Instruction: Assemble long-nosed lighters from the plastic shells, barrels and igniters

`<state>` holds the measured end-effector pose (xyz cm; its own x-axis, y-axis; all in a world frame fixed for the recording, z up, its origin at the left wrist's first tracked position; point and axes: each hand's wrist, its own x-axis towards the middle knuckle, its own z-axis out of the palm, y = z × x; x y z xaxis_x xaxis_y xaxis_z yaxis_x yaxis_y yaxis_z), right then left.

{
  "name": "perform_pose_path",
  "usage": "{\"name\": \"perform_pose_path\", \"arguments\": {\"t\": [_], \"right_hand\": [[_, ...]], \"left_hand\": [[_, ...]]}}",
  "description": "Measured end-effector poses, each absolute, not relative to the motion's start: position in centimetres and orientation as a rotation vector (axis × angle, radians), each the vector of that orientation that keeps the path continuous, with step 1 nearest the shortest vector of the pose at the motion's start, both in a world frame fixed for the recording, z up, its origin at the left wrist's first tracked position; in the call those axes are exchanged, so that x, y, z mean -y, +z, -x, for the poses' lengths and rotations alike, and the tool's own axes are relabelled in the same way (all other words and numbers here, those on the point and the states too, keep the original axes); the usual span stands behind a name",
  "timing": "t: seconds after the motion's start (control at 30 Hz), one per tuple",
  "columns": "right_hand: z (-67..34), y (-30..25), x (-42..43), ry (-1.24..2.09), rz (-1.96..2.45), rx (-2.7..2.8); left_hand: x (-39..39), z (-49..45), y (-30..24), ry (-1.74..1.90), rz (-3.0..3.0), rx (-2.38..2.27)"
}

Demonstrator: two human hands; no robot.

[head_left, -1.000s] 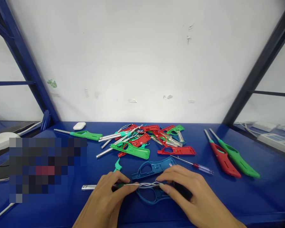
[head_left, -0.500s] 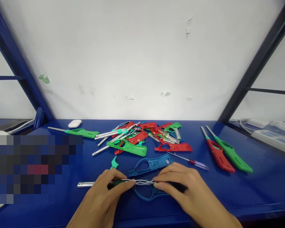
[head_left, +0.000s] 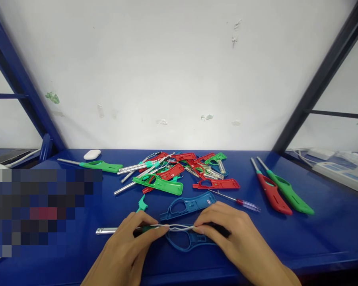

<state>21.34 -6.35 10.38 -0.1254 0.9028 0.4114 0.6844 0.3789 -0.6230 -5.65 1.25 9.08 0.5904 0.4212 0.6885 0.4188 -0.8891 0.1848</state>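
Observation:
My left hand (head_left: 127, 244) is closed around a lighter's metal tube (head_left: 106, 231), whose silver tip sticks out to the left. Thin white wires (head_left: 178, 227) stretch from it to my right hand (head_left: 241, 236), where thumb and fingertips pinch them. A black part (head_left: 220, 229) shows under my right fingers, mostly hidden. Just below the wires lies a blue lighter shell half (head_left: 193, 241), partly covered by my right hand. Beyond the wires rests another blue shell half (head_left: 197, 203). A small teal trigger (head_left: 142, 203) lies past my left hand.
Red and green shell halves (head_left: 164, 185), tubes and clear parts are piled at the back centre. A screwdriver (head_left: 246, 204) lies right of centre. Assembled lighters lie at right, one red (head_left: 276, 198) and one green (head_left: 295, 196), and another green one (head_left: 103, 166) at left. A white case (head_left: 92, 154) sits behind.
The whole view has shifted slightly to the left. Both hands keep nearly the same pose, with the wires still stretched between them.

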Motion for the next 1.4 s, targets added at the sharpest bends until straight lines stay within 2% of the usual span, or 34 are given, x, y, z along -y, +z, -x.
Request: {"name": "perform_pose_path", "arguments": {"t": [0.9,1.4], "right_hand": [[-21.14,10.43,6.72,0.216,1.327,1.857],[-21.07,10.44,6.92,0.174,1.303,1.901]], "left_hand": [[-1.12,5.15,9.17,1.328,-2.714,-0.788],[-0.81,5.16,9.55,1.186,-2.697,-0.835]]}}
